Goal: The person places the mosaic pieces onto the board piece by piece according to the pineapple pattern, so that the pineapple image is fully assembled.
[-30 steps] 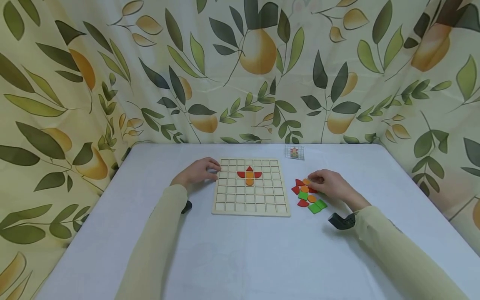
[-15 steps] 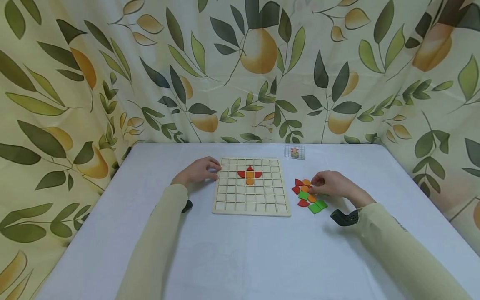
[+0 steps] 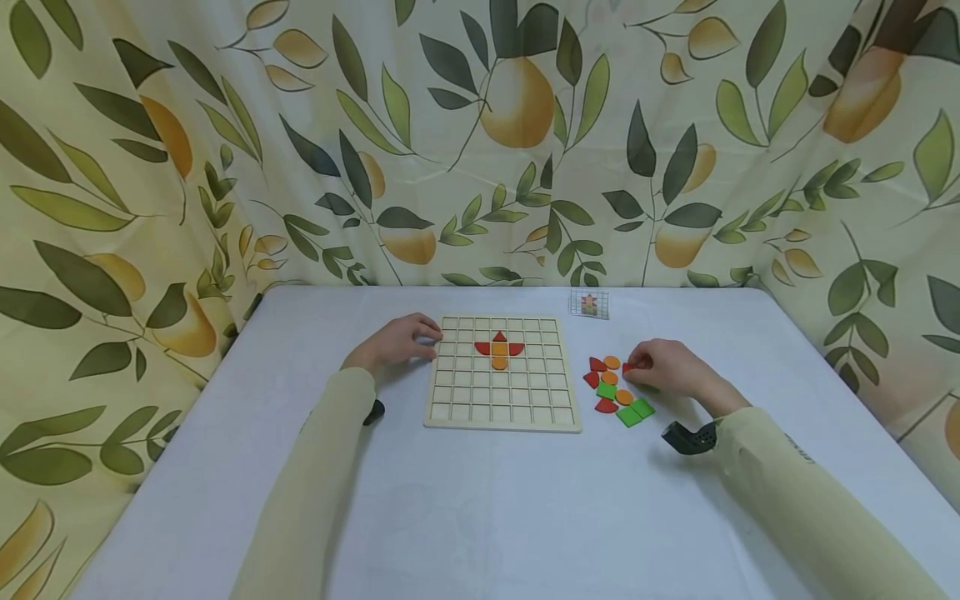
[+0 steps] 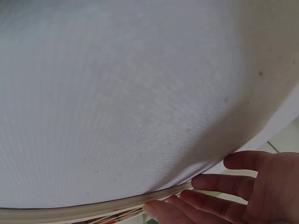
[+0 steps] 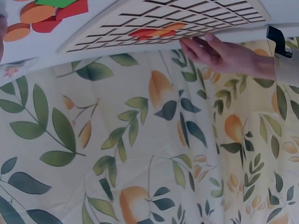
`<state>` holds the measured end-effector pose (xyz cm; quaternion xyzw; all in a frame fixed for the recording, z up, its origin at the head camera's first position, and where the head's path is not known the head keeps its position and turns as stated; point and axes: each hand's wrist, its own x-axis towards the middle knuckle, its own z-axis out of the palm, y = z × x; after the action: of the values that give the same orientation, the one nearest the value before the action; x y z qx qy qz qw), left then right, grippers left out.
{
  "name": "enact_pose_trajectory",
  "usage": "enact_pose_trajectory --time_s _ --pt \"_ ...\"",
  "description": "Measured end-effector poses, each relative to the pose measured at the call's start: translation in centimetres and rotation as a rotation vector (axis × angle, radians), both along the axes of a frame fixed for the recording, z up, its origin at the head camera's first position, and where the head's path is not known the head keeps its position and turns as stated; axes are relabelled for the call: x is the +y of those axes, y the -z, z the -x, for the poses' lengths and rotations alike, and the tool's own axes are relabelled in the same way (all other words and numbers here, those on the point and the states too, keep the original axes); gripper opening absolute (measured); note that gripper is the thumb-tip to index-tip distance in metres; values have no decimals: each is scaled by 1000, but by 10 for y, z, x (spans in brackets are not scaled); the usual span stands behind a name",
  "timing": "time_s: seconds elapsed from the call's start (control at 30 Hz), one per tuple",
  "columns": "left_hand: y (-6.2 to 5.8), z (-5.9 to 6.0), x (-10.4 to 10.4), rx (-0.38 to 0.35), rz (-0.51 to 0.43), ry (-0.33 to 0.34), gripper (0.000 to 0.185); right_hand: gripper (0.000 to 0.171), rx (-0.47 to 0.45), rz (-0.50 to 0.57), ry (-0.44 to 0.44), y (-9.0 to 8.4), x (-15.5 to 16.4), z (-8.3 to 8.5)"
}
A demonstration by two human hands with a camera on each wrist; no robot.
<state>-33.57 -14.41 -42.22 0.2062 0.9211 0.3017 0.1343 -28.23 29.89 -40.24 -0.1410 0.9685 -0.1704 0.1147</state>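
Note:
A wooden grid board (image 3: 502,400) lies on the white table. Red and orange pieces (image 3: 499,350) form a small figure in its upper rows. My left hand (image 3: 426,337) rests with straight fingers on the board's upper left corner. In the left wrist view its fingers (image 4: 219,183) touch the board's edge (image 4: 112,205). To the right of the board lies a pile of loose red, orange and green pieces (image 3: 617,393). My right hand (image 3: 632,369) is at the pile's right side and pinches a small red piece at its fingertips. The right wrist view shows the board (image 5: 163,18) and the left hand (image 5: 219,52).
A small pattern card (image 3: 588,305) lies behind the board's far right corner. A leaf-and-pear print curtain (image 3: 480,142) closes the table in at the back and both sides. Bare tablecloth (image 3: 495,517) stretches in front of the board.
My right hand has drawn back a little to the right off the pile, uncovering an orange disc, with a red piece now between its fingertips. The left hand has stayed still.

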Motion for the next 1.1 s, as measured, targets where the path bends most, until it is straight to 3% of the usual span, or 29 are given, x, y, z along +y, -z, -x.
enact_pose_trajectory --time_s 0.17,0.37,0.67,0.9,1.1 --pt "-1 0 0 4 8 8 37 33 22 12 -8 5 5 5" --pt "-1 1 0 3 14 4 37 28 53 41 -27 8 6 5" --pt "1 1 0 0 8 0 36 27 74 57 4 9 2 5" --pt "1 3 0 2 22 0 36 30 50 122 57 4 -26 9" --pt "0 2 1 -1 30 0 36 30 84 162 7 4 -62 8"
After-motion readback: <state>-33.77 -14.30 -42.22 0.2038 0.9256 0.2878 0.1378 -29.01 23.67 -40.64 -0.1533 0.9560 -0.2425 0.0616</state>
